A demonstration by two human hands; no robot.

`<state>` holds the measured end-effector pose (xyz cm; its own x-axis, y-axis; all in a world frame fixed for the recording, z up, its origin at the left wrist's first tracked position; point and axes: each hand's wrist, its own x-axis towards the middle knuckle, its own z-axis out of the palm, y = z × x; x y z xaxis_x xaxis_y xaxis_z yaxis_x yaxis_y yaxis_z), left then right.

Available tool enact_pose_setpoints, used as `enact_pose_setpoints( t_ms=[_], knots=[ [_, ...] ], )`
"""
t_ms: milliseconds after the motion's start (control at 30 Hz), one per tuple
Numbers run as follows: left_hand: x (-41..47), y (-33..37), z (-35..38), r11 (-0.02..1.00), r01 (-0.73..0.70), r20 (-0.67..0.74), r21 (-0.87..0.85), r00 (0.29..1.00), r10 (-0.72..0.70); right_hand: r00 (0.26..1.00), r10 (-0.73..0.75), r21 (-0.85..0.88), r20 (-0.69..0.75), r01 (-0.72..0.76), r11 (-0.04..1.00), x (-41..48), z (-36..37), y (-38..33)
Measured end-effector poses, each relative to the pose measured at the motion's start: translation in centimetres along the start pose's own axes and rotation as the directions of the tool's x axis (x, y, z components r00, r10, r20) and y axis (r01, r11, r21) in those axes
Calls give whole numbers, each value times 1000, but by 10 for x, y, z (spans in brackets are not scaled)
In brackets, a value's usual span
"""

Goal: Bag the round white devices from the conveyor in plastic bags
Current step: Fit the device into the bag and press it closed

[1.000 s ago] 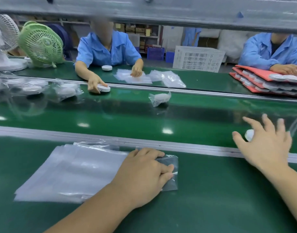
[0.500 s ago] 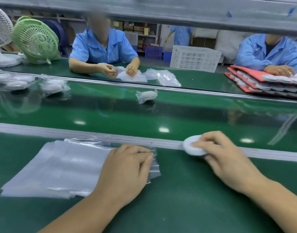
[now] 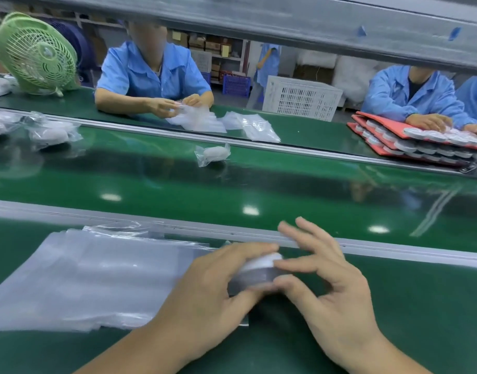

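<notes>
Box labels on the back shelves [image 3: 205,44] are too blurry to read tbh. Green bench [image 3: 407,314] w/ a metal rail [image 3: 393,251] just beyond the grip, shiny green conveyor belt [image 3: 285,184] past that. Ppl in blue shirts [image 3: 148,74] on the far side, green fan [image 3: 35,52] far left, white crate [image 3: 302,99] + red trays [image 3: 380,128] far right. Round white device [image 3: 261,261] sits right btwn both hands. Left hand [image 3: 213,287] is curled round its left side, right hand [image 3: 329,287] pinches its right edge w/ thumb + index, other fingers splayed. Stack of plastic bags [image 3: 97,276] lies just left of the grip. One bagged device [image 3: 212,153] on the belt, well beyond.
</notes>
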<state>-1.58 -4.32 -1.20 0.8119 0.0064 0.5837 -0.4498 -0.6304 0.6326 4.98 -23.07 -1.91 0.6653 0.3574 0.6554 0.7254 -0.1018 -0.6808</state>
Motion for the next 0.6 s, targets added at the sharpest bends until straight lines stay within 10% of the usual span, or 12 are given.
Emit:
enact_pose_setpoints(
  t_ms=[133, 267, 433, 600],
  knots=[
    [9, 15, 0, 980, 87, -303, -182, 943, -140, 944, 256, 249, 210, -305, 919, 2, 11, -14],
    [22, 19, -8, 854, 272, -189, -443, 903, -385, 934, 326, 123, 149, -345, 931, 29, 16, -12],
    [26, -8, -34, 944, 305, -127, 123, 949, -290, 946, 323, -93, -8, -322, 942, 110, 6, 31],
    [24, -22, -41, 895, 144, 378, 423, 869, -319, 947, 291, -569, -135, -315, 759, 207, -5, 111]
  ],
)
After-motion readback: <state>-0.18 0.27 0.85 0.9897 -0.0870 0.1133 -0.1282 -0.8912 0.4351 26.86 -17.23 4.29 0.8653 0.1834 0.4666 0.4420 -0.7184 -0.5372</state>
